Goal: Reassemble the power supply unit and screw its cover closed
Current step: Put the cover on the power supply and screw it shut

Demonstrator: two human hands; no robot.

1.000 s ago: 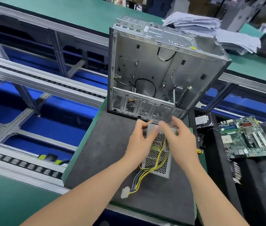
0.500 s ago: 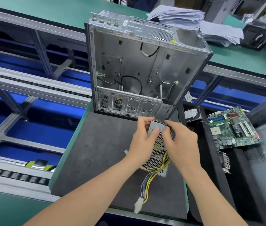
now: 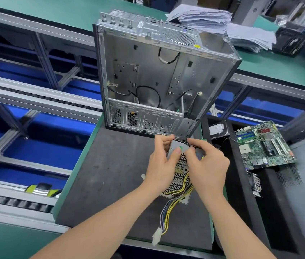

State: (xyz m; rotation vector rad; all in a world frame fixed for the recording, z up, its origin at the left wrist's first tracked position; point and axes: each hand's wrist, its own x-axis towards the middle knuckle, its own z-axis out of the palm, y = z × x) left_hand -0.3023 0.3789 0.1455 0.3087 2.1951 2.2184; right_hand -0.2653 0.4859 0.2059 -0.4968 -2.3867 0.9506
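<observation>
The silver power supply unit, with a honeycomb grille on top, lies on the dark grey mat in front of me. Both hands hold its far end. My left hand grips the left side with the thumb pressed on the top plate. From the right, my right hand grips that far end, fingers curled over the edge. A bundle of yellow, black and blue wires trails from the near end to a white plug.
An empty open computer case stands upright at the mat's far edge, just beyond my hands. A green motherboard lies on black foam to the right. Paper stacks sit on the green bench behind. Conveyor rails run on the left.
My hands have slid up to the unit's far end and closed on it. The unit's far end has risen a little. The view has shifted, so the case sits further left.
</observation>
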